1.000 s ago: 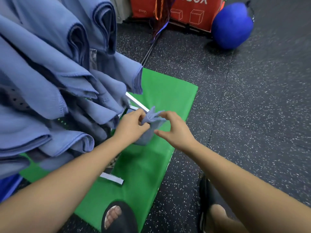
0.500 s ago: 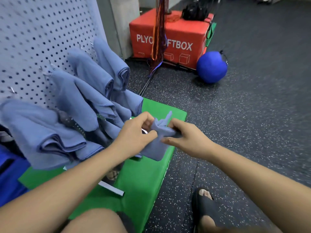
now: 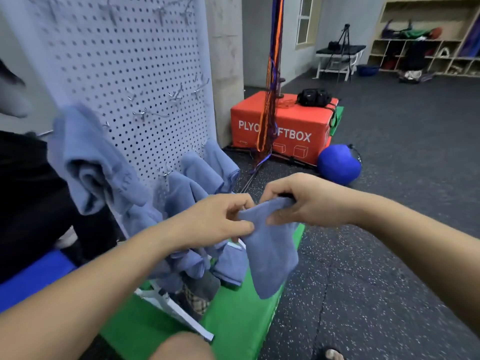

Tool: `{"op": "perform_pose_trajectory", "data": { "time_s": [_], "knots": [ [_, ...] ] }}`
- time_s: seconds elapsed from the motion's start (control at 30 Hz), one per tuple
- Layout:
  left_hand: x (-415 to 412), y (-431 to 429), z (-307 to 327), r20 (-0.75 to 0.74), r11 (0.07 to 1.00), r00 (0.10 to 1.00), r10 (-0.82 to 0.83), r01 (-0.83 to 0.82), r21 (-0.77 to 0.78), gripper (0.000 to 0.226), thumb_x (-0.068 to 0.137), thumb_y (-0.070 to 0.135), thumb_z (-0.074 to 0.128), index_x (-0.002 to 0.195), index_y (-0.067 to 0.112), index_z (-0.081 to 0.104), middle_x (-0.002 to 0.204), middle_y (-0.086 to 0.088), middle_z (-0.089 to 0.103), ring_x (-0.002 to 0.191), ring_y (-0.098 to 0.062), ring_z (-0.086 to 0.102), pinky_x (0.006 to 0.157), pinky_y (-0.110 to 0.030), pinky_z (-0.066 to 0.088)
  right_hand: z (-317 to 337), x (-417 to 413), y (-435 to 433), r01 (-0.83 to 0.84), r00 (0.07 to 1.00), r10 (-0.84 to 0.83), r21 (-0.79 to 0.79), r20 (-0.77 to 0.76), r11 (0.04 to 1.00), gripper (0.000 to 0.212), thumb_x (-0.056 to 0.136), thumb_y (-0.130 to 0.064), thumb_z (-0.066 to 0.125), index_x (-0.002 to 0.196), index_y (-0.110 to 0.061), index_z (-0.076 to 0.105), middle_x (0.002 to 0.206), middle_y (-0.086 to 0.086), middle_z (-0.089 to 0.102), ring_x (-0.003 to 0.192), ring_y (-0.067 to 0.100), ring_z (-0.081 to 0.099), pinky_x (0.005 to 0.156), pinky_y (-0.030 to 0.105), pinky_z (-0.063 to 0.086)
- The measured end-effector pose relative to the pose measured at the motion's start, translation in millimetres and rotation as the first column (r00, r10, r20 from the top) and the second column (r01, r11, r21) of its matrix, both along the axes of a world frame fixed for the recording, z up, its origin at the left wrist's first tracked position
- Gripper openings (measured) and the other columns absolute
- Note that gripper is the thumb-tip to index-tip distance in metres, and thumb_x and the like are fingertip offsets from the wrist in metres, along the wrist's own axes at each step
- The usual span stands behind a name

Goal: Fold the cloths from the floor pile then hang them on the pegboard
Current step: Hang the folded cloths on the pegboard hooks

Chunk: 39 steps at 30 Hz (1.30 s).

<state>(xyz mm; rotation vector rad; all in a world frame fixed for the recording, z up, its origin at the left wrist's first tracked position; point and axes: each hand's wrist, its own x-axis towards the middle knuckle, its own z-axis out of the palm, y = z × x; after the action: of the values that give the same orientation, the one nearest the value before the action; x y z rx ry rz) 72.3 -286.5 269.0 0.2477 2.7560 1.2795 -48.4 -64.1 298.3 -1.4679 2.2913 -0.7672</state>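
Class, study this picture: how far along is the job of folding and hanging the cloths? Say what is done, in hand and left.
Done: several folded cloths already hang low on the pegboard. In hand: the left hand and right hand pinch the top edge of another blue cloth. Left: hang it, perhaps on a bare hook higher up. The floor pile is out of view.

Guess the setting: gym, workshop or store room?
Probably a gym or training room: speckled rubber floor, an orange plyo box with a blue ball beside it, and cubby shelves along the far wall.
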Motion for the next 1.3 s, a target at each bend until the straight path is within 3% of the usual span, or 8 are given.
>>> {"op": "perform_pose_trajectory", "data": {
  "time_s": [0.2,0.37,0.5,0.63,0.83,0.97,1.07,1.3],
  "knots": [
    [12,-37,65,-0.323,0.985,0.944,0.071,-0.117,-0.126,0.031,0.088,0.035,0.087,0.076,0.030,0.059,0.086,0.020,0.055,0.080,0.000,0.054,0.074,-0.016,0.038,59,-7,-35,-0.040,0.998,0.032,-0.136,-0.061,0.990,0.014,0.096,-0.023,0.081,0.108,-0.022,0.075,0.103,-0.004,0.077,0.101,0.021,0.072,0.089,0.044,0.057],
    [17,-64,122,-0.395,0.954,0.893,0.213,-0.278,-0.114,0.032,0.081,0.050,0.080,0.087,0.027,0.060,0.074,0.013,0.066,0.069,-0.006,0.054,0.068,-0.035,0.045,95,-24,-81,-0.057,0.996,0.039,-0.262,-0.074,0.963,0.009,0.102,-0.021,0.073,0.104,-0.013,0.072,0.096,-0.003,0.075,0.086,0.014,0.066,0.084,0.040,0.054],
    [13,-84,162,-0.447,0.884,0.810,0.379,-0.460,-0.085,0.027,0.084,0.049,0.078,0.103,0.035,0.065,0.090,0.006,0.077,0.088,-0.018,0.071,0.082,-0.038,0.055,119,-42,-124,-0.009,0.999,-0.005,-0.346,-0.038,0.938,0.014,0.105,-0.024,0.069,0.091,-0.020,0.070,0.084,-0.009,0.068,0.081,0.002,0.056,0.076,0.032,0.047],
    [-10,-113,182,-0.409,0.762,0.744,0.529,-0.628,-0.156,0.009,0.092,0.033,0.071,0.096,0.026,0.071,0.091,0.001,0.076,0.084,-0.021,0.069,0.071,-0.035,0.053,133,-63,-171,0.082,0.995,-0.098,-0.377,-0.024,0.923,0.019,0.102,-0.029,0.072,0.102,-0.010,0.075,0.099,0.014,0.075,0.085,0.009,0.059,0.083,0.036,0.052],
    [-40,-157,176,-0.479,0.556,0.670,0.567,-0.740,-0.378,0.012,0.093,0.029,0.064,0.100,0.019,0.066,0.100,-0.007,0.069,0.093,-0.029,0.060,0.067,-0.036,0.038,136,-79,-240,0.200,0.957,-0.252,-0.300,-0.146,0.933,0.020,0.096,-0.030,0.072,0.080,-0.018,0.068,0.077,-0.003,0.063,0.078,0.014,0.055,0.071,0.032,0.043],
    [-50,-168,162,-0.510,0.445,0.671,0.538,-0.740,-0.504,0.029,0.080,0.032,0.077,0.097,0.024,0.054,0.099,-0.005,0.062,0.090,-0.030,0.061,0.074,-0.038,0.052,103,-70,-272,0.264,0.844,-0.349,-0.251,-0.407,0.931,0.023,0.090,-0.040,0.073,0.109,-0.028,0.069,0.107,-0.002,0.061,0.102,0.022,0.055,0.093,0.040,0.040],
    [-56,-166,153,-0.540,0.373,0.694,0.476,-0.715,-0.591,0.039,0.076,0.029,0.086,0.085,0.029,0.048,0.102,0.000,0.048,0.093,-0.028,0.055,0.078,-0.048,0.057,85,-61,-277,0.268,0.842,-0.414,-0.397,-0.346,0.878,0.012,0.090,-0.026,0.070,0.101,-0.026,0.067,0.106,-0.001,0.060,0.098,0.024,0.058,0.093,0.042,0.049],
    [-54,-154,151,-0.402,0.546,0.800,0.446,-0.599,-0.586,0.009,0.088,0.028,0.074,0.080,0.031,0.070,0.090,0.008,0.072,0.089,-0.016,0.067,0.072,-0.031,0.053,71,-48,-254,0.221,0.960,-0.273,-0.426,-0.064,0.877,0.018,0.102,-0.022,0.060,0.095,-0.015,0.076,0.092,-0.001,0.076,0.090,0.017,0.067,0.071,0.018,0.045]
  ]
}}
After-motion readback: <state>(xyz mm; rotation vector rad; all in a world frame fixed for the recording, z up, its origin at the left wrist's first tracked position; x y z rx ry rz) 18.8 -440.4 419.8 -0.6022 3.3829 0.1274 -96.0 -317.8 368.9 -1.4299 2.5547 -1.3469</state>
